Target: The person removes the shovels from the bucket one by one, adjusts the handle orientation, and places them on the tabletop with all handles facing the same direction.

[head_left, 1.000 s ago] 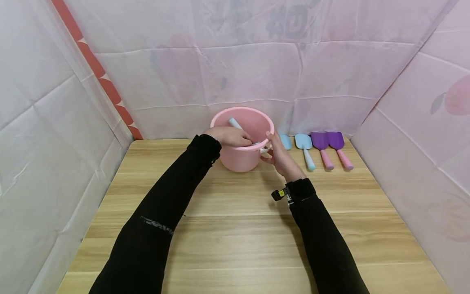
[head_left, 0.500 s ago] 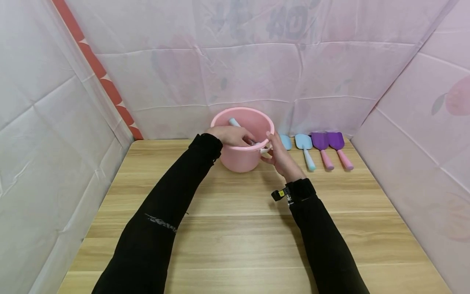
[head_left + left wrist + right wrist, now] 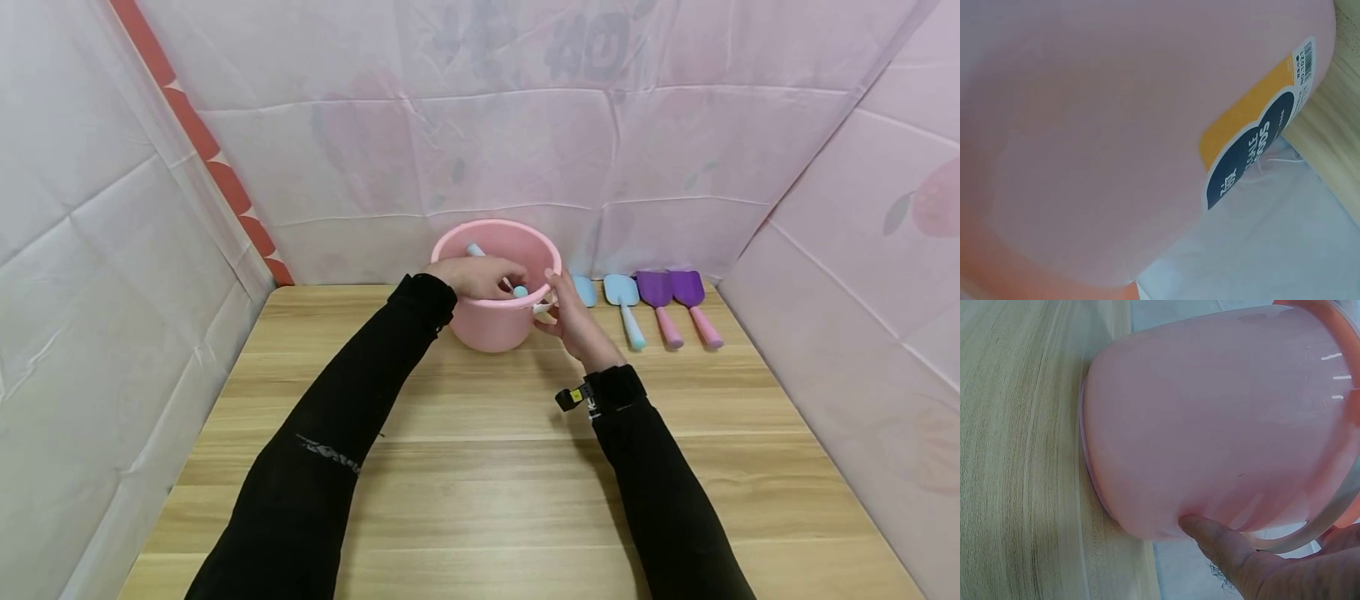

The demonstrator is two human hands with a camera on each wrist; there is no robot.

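A pink bucket (image 3: 491,321) stands at the back of the wooden table (image 3: 480,467). My left hand (image 3: 480,277) reaches over its near rim, fingers curled round a toy shovel whose light-blue handle end (image 3: 520,292) pokes out beside them. A second handle (image 3: 475,248) leans against the bucket's far inner wall. My right hand (image 3: 567,315) grips the bucket's right side by the white bail handle (image 3: 542,307). In the right wrist view the thumb (image 3: 1216,540) presses the bucket wall (image 3: 1210,419). The left wrist view is filled by the bucket's side (image 3: 1085,125) and its orange and navy label (image 3: 1247,150).
Right of the bucket lies a row of toy shovels: two blue ones (image 3: 582,290) (image 3: 623,302) and two purple ones with pink handles (image 3: 660,302) (image 3: 694,300). Pink cloth walls (image 3: 525,142) close in the table at the back and both sides.
My left hand has shifted slightly right inside the bucket, and a light-blue handle end now shows at its fingertips. The right hand and bucket have stayed put.
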